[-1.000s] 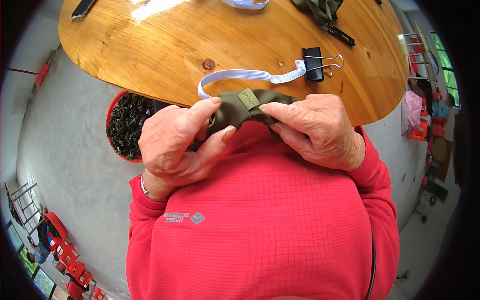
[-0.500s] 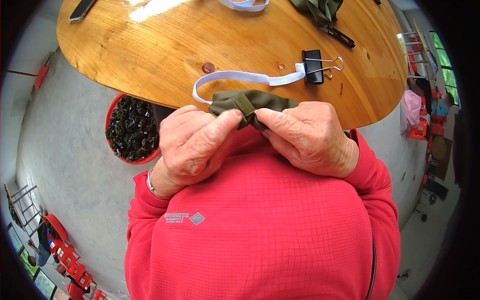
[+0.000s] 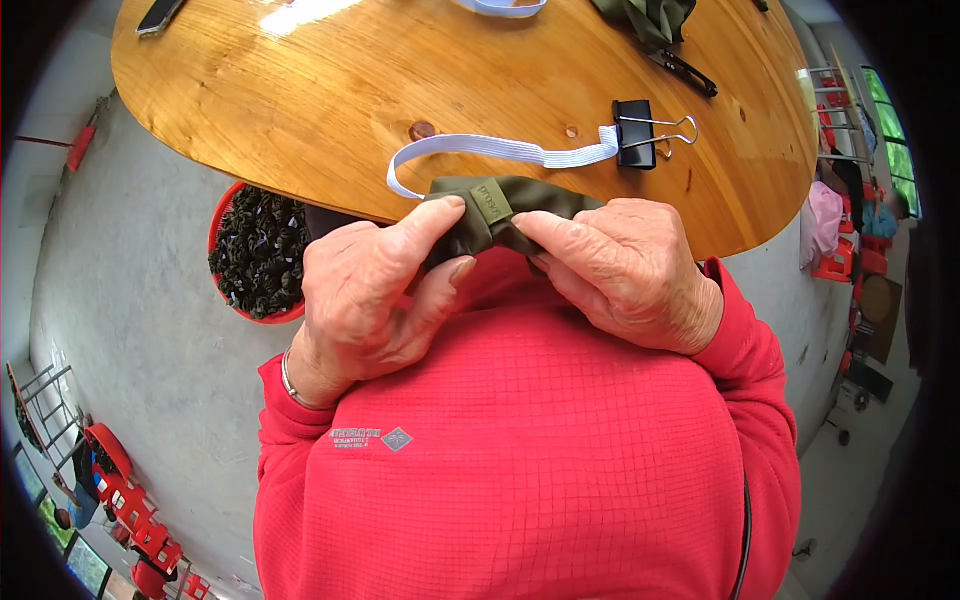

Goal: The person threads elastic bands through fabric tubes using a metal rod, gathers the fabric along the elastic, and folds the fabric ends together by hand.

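Note:
A gathered olive-green cloth piece (image 3: pixel 468 225) with a small stitched label (image 3: pixel 491 200) is between my hands at the table's near edge. My left hand (image 3: pixel 365 290) holds its left end, the upper fingertip pressed on the cloth and another digit apart below it. My right hand (image 3: pixel 630 260) pinches the cloth just right of the label. From the cloth a white elastic band (image 3: pixel 470 143) curves over the tabletop to a black binder clip (image 3: pixel 635 135), which clamps its other end. The underside of the cloth and some fingertips are hidden.
On the wooden table (image 3: pixel 300 110) lie black thread snips (image 3: pixel 685 72), more olive cloth (image 3: pixel 650 18), a white elastic loop (image 3: pixel 508 8) and a phone (image 3: pixel 160 16). A red basket (image 3: pixel 213 245) full of dark green pieces stands on the floor at left. Red stools (image 3: pixel 140 520) are farther off.
My left hand has loosened its pinch beside the label, its digits spreading apart and moving slightly left. More of the label shows. The right hand keeps its pinch.

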Tool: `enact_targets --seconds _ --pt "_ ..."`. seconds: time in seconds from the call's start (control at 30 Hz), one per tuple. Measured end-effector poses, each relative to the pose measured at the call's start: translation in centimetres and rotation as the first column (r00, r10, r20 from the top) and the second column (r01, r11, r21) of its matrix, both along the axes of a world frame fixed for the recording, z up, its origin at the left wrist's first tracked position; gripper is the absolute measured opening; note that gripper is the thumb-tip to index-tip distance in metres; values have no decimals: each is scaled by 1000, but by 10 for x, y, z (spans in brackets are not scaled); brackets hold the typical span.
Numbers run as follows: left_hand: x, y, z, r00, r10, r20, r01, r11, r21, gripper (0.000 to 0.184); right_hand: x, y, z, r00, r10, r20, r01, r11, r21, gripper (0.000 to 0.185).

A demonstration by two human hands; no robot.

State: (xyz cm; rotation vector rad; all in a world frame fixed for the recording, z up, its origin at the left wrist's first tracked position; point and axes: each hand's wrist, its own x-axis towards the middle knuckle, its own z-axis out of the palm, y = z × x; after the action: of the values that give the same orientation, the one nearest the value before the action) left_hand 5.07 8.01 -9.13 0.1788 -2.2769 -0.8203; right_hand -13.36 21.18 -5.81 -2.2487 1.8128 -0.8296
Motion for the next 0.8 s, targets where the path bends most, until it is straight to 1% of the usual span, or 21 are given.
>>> enact_targets --seconds 0.07,0.1,0.17,0.23,0.27,0.37,0.4,0.5,0.53,0.6,0.63,0.67,0.77,0.8 --pt "4 -1 -3 999 41 11 -41 995 93 33 0 0 0 1000 5 0 -5 1000 -2 38" --pt "4 1 1 996 65 53 -75 975 211 28 0 0 0 1000 7 -2 -7 1000 -3 38" --pt "3 5 9 985 114 133 -161 886 435 21 0 0 0 1000 2 -3 -2 1000 -3 38" --pt "2 2 9 986 35 166 -117 846 520 19 1 1 -1 1000 -2 2 2 1000 -5 38" --pt "1 -1 5 992 -9 128 -59 853 519 18 0 1 -2 1000 -2 8 2 1000 -7 38" --pt "1 -9 7 974 -169 153 25 746 665 19 0 2 -1 1000 5 4 -5 1000 11 37" --pt "2 -9 3 975 -164 150 29 762 646 19 0 2 -1 1000 9 0 -9 1000 19 36" --pt "3 -14 4 957 -250 145 87 730 678 20 -1 0 -3 999 28 27 -29 1000 4 34" --pt "2 -16 6 955 -258 146 89 719 689 17 0 -2 -3 1000 25 -7 -25 1000 2 26" --pt "0 -19 10 934 -291 205 72 717 693 14 0 -7 1 997 23 -72 -23 1000 -2 10" --pt "-1 -21 12 923 -306 232 65 720 691 13 -1 -9 4 996 30 -80 -32 999 -28 9" --pt "-2 -22 8 919 -349 185 108 673 732 11 -2 -12 8 995 37 -88 -41 998 -55 9" --pt "-1 -24 11 904 -391 175 82 559 825 11 -6 -18 19 997 57 -54 -61 995 -75 12" --pt "-2 -24 14 911 -371 179 74 574 815 11 -8 -20 22 997 60 -53 -64 996 -65 12"
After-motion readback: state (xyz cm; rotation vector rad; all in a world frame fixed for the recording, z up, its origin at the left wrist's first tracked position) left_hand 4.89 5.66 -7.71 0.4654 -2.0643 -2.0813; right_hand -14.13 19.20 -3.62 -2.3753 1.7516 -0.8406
